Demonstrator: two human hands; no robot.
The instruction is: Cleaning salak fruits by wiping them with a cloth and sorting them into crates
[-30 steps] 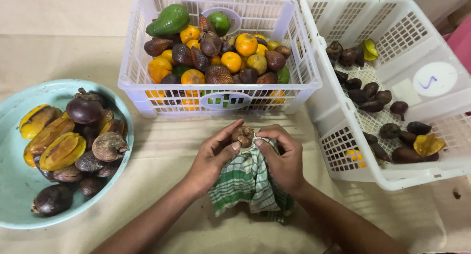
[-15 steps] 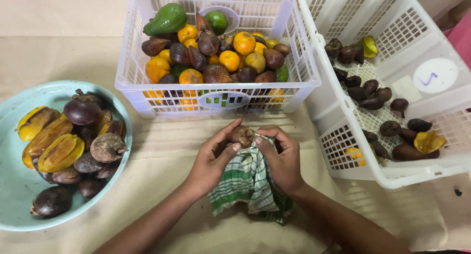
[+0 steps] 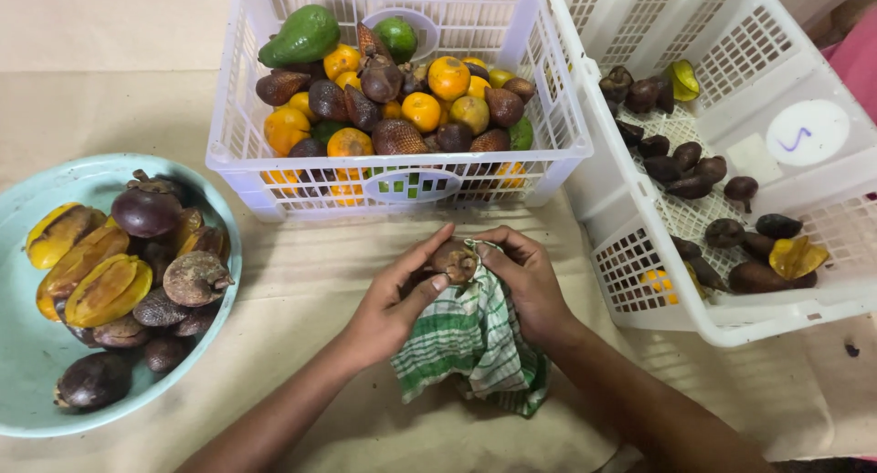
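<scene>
Your left hand (image 3: 395, 301) and right hand (image 3: 528, 286) close their fingers on a small brown fruit (image 3: 454, 260) above the table, the green checked cloth (image 3: 470, 345) bunched beneath it, seemingly for wiping.

tan cloth-covered table (image 3: 301, 263), creased; pale wall strip (image 3: 100, 21) behind; soft even light.
</scene>
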